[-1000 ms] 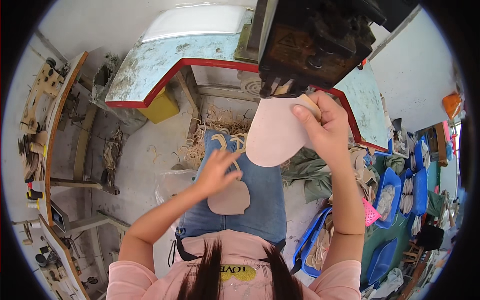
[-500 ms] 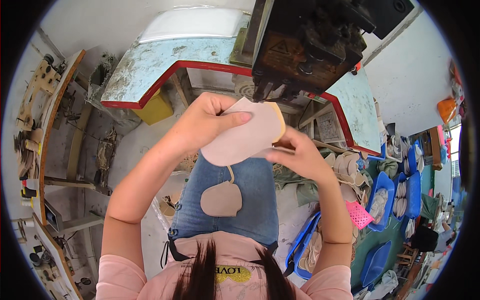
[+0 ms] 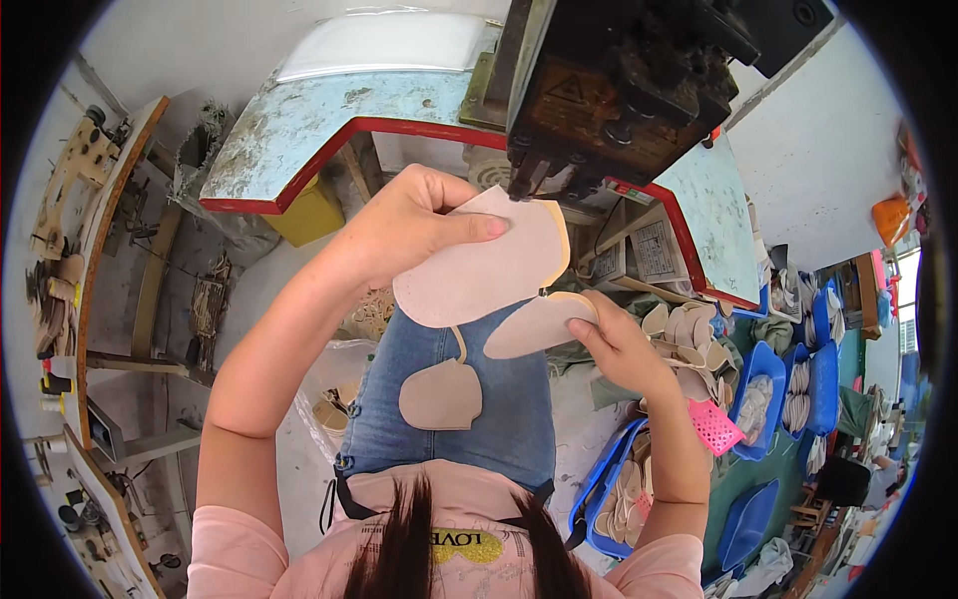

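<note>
My left hand (image 3: 439, 220) pinches a flat, pale pinkish rounded piece (image 3: 479, 260), thumb on top. The piece has a yellowish edge on its right and its upper part is under the black machine head (image 3: 599, 110). My right hand (image 3: 619, 344) grips a second pale piece (image 3: 534, 327), held tilted just below the first. The two pieces come together at a small dark spot near the yellowish edge; whether they are joined there I cannot tell. A third, greyish-beige piece (image 3: 441, 397) rests on my jeans, a narrow tan strip running up from it.
Beyond my hands is a worn light-blue table (image 3: 359, 100) with a red edge. A yellow bin (image 3: 307, 212) stands beneath it. To the right are piled pale pieces (image 3: 689, 329), a pink basket (image 3: 715, 427) and blue baskets (image 3: 760, 399). A wooden rack (image 3: 95, 290) stands on the left.
My right hand has moved down and slightly right, drawing the second piece out from behind the first, so it now shows below it. My left hand has barely moved.
</note>
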`<state>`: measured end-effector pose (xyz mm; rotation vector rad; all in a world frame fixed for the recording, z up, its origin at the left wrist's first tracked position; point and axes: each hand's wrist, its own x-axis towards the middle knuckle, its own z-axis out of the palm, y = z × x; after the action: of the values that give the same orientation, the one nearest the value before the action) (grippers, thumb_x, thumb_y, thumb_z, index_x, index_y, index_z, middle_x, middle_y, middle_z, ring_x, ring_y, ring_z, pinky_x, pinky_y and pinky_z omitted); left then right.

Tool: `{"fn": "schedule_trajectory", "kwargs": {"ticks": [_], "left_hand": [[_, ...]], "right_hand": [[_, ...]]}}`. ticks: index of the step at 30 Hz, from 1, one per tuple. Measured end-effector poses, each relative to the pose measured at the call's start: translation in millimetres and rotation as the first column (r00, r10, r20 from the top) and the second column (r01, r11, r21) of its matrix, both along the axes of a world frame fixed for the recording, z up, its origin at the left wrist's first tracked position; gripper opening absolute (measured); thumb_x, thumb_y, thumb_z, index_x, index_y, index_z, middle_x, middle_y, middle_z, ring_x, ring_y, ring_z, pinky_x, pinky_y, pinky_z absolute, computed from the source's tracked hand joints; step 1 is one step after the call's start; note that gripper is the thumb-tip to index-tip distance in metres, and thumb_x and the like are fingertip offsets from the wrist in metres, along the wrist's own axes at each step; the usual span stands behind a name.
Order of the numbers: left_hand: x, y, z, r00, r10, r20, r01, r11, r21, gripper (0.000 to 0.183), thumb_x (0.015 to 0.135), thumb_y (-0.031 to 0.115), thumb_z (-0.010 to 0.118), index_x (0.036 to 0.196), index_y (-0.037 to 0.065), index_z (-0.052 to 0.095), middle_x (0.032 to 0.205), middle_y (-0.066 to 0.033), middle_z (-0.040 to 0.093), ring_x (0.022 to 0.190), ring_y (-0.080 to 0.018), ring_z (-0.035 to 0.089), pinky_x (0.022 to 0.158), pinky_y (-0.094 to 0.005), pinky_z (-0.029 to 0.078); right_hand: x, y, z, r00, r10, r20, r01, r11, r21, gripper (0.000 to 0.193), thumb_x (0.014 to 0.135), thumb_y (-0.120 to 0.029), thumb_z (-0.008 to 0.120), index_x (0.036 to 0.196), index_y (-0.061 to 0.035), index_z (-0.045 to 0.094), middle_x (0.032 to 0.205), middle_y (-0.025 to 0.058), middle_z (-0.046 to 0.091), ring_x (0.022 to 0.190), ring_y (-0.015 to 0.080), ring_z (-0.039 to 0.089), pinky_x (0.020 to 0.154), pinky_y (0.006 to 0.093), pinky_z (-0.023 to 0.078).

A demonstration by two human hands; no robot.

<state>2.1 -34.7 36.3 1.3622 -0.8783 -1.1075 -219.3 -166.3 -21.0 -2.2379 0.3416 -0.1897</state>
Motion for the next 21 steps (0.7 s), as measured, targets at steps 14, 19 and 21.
{"fn": "schedule_trajectory", "kwargs": {"ticks": [14, 19, 21], "left_hand": [[-23, 16, -28, 0.963, 0.046, -0.266, -0.087, 0.986, -0.145, 0.014, 0.078, 0.013, 0.058, 0.086, 0.002, 0.057, 0.076, -0.0016, 0.060, 0.066, -0.0050, 0.054, 0.060, -0.0191, 0.043], [-28, 23, -38, 0.925, 0.165, -0.343, -0.223, 0.965, -0.138, 0.012, 0.079, 0.013, 0.056, 0.086, 0.002, 0.056, 0.074, -0.0014, 0.059, 0.063, -0.0041, 0.052, 0.056, -0.0180, 0.041], [-27, 29, -44, 0.922, 0.223, -0.318, -0.268, 0.958, -0.106, 0.013, 0.079, 0.012, 0.056, 0.088, 0.002, 0.056, 0.075, -0.0015, 0.059, 0.063, -0.0041, 0.053, 0.054, -0.0173, 0.041]], "right_hand": [[2, -37, 51, 0.913, -0.379, 0.149, 0.297, 0.871, 0.392, 0.012, 0.078, -0.011, 0.055, 0.083, -0.0005, 0.055, 0.070, -0.0003, 0.056, 0.059, 0.0040, 0.050, 0.053, 0.0175, 0.039], [31, -43, 66, 0.926, -0.346, 0.154, 0.278, 0.897, 0.343, 0.013, 0.079, -0.014, 0.055, 0.078, -0.0006, 0.055, 0.066, -0.0005, 0.055, 0.058, 0.0035, 0.050, 0.052, 0.0166, 0.038], [41, -44, 72, 0.930, -0.324, 0.170, 0.249, 0.900, 0.357, 0.013, 0.077, -0.013, 0.057, 0.076, -0.0001, 0.056, 0.065, -0.0005, 0.055, 0.056, 0.0034, 0.049, 0.050, 0.0168, 0.038]]}}
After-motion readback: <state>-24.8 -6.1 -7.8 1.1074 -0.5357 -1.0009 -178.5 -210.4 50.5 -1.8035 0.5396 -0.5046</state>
